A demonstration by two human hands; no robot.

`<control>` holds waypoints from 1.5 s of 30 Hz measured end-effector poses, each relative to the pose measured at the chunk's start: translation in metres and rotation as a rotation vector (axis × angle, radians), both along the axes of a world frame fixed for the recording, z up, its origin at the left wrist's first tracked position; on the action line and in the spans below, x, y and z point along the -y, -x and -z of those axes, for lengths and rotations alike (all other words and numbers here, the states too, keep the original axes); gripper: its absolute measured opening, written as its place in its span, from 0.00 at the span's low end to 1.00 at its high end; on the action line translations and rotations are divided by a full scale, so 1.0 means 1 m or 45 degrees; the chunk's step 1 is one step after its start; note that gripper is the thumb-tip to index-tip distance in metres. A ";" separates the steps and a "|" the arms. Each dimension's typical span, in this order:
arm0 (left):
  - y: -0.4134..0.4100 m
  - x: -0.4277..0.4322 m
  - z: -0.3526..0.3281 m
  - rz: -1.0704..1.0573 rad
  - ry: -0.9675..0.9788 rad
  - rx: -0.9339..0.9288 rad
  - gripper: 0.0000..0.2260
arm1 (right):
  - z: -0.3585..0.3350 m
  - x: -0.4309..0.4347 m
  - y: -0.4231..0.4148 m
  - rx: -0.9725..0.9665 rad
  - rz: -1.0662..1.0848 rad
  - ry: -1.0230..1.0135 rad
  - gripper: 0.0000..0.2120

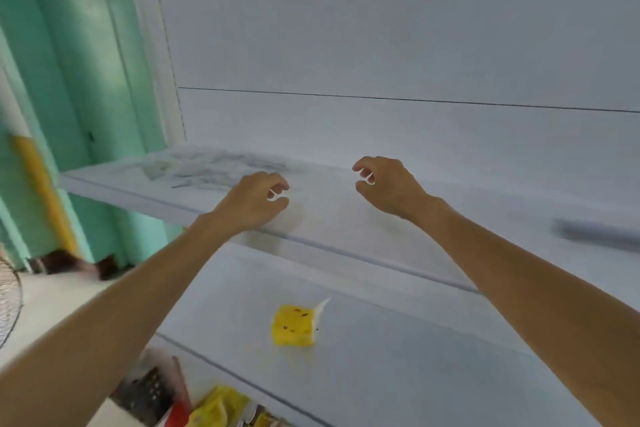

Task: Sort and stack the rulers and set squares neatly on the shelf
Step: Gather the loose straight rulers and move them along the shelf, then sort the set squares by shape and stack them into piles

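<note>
A white shelf (346,215) runs across the middle of the head view. At its left end lies a blurred pile of clear rulers and set squares (214,168), overlapping and hard to tell apart. My left hand (254,199) hovers over the shelf's front edge just right of the pile, fingers curled and apart, holding nothing. My right hand (388,185) hovers further right above the bare shelf, fingers also curled and apart, empty. A dark blurred long object (595,230) lies at the shelf's right end.
A lower white shelf (398,357) carries a yellow sticky trap (294,324). Below, at the bottom edge, are a metal grater (145,392) and yellow packets (218,409). A green wall (86,97) and a fan (8,302) are on the left.
</note>
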State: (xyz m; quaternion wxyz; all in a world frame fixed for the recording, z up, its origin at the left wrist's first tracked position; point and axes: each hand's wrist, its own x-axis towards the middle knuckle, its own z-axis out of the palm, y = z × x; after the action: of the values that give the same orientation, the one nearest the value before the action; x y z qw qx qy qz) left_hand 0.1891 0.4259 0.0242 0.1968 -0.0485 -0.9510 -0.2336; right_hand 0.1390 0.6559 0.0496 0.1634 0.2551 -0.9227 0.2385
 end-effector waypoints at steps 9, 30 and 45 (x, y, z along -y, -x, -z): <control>-0.043 0.182 0.013 -0.206 -0.082 -0.028 0.10 | 0.021 0.191 0.002 0.019 -0.188 0.025 0.18; 0.039 0.343 0.031 -0.413 -0.080 -0.093 0.11 | 0.023 0.362 0.104 0.202 -0.398 0.060 0.12; 0.113 0.425 0.031 -0.197 0.277 0.317 0.22 | 0.041 0.471 0.117 -0.054 -0.226 -0.626 0.21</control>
State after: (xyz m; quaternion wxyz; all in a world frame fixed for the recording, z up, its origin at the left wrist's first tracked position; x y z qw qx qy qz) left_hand 0.0758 0.0009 -0.0063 0.0887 0.0329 -0.9885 -0.1177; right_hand 0.0222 0.1853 0.0085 0.0943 0.3719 -0.9233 0.0152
